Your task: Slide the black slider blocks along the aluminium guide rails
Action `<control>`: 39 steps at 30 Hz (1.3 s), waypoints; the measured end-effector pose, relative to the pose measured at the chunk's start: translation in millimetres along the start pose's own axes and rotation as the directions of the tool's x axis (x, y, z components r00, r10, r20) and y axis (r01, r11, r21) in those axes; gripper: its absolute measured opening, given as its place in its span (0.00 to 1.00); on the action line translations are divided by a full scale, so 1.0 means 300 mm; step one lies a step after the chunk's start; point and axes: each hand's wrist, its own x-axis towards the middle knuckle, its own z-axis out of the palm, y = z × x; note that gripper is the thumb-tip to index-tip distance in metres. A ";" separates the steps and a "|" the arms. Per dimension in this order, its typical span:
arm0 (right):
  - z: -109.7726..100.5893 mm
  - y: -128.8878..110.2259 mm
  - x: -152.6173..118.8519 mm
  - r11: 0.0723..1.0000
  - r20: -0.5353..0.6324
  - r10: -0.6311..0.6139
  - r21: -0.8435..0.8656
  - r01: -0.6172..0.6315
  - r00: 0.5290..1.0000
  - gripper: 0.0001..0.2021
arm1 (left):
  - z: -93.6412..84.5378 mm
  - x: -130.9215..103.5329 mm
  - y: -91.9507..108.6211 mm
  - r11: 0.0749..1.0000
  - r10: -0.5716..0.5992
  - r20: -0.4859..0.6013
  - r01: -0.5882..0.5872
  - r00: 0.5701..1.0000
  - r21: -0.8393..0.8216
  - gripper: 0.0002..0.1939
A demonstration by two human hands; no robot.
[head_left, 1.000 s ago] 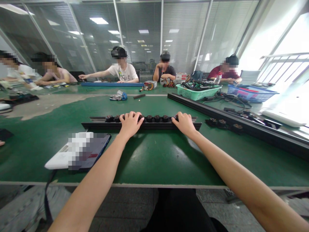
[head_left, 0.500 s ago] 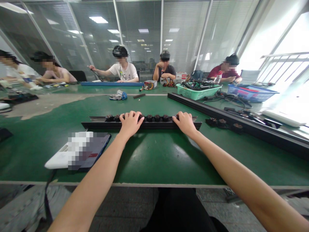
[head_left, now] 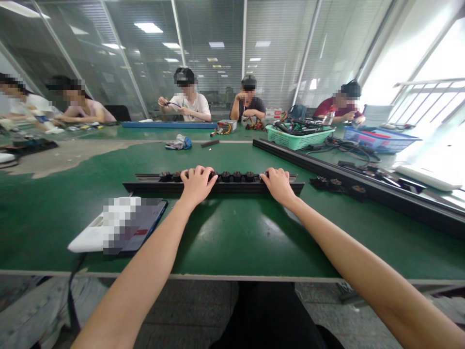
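Note:
A long black channel-shaped strip (head_left: 240, 190) lies crosswise on the green table in front of me. Several round black socket-like modules (head_left: 237, 176) sit in a row along its inside. My left hand (head_left: 197, 184) grips it left of centre, fingers curled over the modules and thumb along the near wall. Near the right end, my right hand (head_left: 279, 185) holds the strip the same way, its thumb and fingertips on a module there. The fingers cover the modules beneath them, so those are partly hidden.
At my left lie a white device (head_left: 87, 237) and a dark phone-like slab (head_left: 152, 223). A longer black rail (head_left: 363, 182) runs diagonally at right, with loose modules (head_left: 336, 182) beside it. Beyond are a green basket (head_left: 298, 140), blue basket (head_left: 385, 144), gloves (head_left: 178, 142) and several seated people.
My hands and the strip have stayed almost still. Across the table, the co-worker in white has drawn an outstretched arm inward, bringing both hands together around a dark cable.

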 end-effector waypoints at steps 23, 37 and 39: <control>0.020 0.043 0.026 0.999 -0.006 0.019 -0.031 -0.019 1.000 0.18 | 0.010 0.001 -0.007 1.000 0.021 -0.008 -0.021 1.000 0.001 0.20; 0.038 0.075 0.035 0.998 -0.045 0.010 0.064 -0.007 0.999 0.17 | 0.011 0.002 -0.004 1.000 0.021 -0.012 -0.021 1.000 0.006 0.19; 0.043 0.084 0.037 0.994 -0.060 0.010 0.113 -0.003 0.998 0.17 | 0.011 0.002 -0.004 1.000 0.017 -0.010 -0.017 1.000 0.004 0.19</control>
